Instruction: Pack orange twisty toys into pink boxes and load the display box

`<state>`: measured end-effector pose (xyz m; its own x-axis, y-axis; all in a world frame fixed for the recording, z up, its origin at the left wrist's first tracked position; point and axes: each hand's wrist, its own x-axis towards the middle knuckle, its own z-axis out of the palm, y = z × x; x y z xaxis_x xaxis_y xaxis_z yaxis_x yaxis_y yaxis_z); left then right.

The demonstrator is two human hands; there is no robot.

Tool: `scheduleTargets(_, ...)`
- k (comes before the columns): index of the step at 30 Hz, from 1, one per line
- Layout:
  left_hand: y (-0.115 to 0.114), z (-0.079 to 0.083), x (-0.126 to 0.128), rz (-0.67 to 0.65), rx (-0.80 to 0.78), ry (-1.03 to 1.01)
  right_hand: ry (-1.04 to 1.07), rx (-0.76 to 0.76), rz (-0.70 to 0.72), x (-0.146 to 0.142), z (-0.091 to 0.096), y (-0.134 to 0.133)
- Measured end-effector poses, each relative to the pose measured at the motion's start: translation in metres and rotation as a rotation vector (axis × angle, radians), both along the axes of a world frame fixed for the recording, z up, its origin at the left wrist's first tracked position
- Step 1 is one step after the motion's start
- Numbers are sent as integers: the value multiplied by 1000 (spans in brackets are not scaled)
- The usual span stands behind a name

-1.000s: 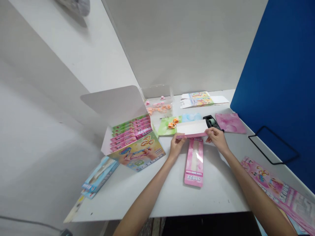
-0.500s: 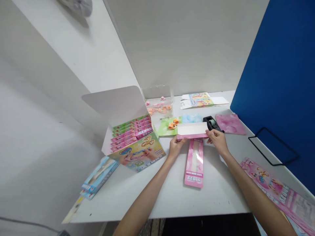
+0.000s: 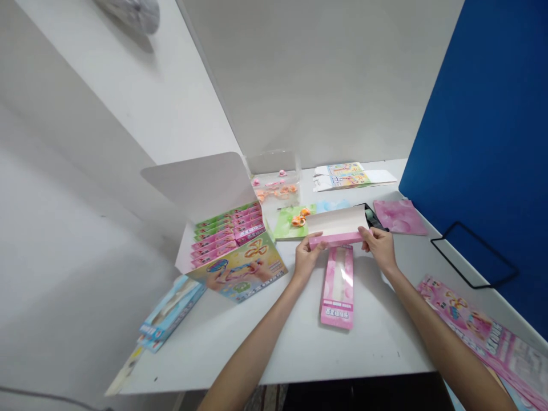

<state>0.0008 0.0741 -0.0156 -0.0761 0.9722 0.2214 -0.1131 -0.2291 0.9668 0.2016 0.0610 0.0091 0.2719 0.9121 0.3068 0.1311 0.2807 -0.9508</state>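
Observation:
Both my hands hold a pink and white flat carton (image 3: pixel 338 226) just above the white table (image 3: pixel 299 342). My left hand (image 3: pixel 305 257) pinches its left end and my right hand (image 3: pixel 378 245) pinches its right end. The carton's white inner face tilts up toward me. Right below it a pink window box (image 3: pixel 338 285) lies flat on the table. Behind the carton sit a green card (image 3: pixel 287 224) with small orange toys (image 3: pixel 299 217) and a black tape dispenser (image 3: pixel 371 214), partly hidden.
A display box (image 3: pixel 233 251) full of pink and green packs stands open at the left, blue boxes (image 3: pixel 169 314) near the left edge. A clear tub (image 3: pixel 276 185) of small toys, flat cartons (image 3: pixel 351 176), a pink card (image 3: pixel 399 217) and pink sheets (image 3: pixel 488 337) lie around. A blue wall (image 3: pixel 492 142) is at the right.
The carton's far edge has tilted up, now covering more of the tape dispenser. Both hands keep their grip at its ends.

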Motion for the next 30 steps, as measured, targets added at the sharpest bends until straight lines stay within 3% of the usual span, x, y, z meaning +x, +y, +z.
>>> scheduleTargets(4, 3, 2, -4, 8, -42, -52, 5, 7, 67, 1, 0, 2)
scheduleTargets(9, 12, -3, -11, 69, -83, -130, 40, 35, 357, 6, 1, 8)
scheduleTargets(11, 14, -6, -12, 68, -93, -148, 55, 34, 398, 7, 2, 9)
scheduleTargets(22, 12, -6, -11, -72, -93, -92, 79, 43, 259, 3, 8, 4)
scheduleTargets(30, 14, -11, -10, -10, -99, -34, 40, 37, 188, 1, 8, 1)
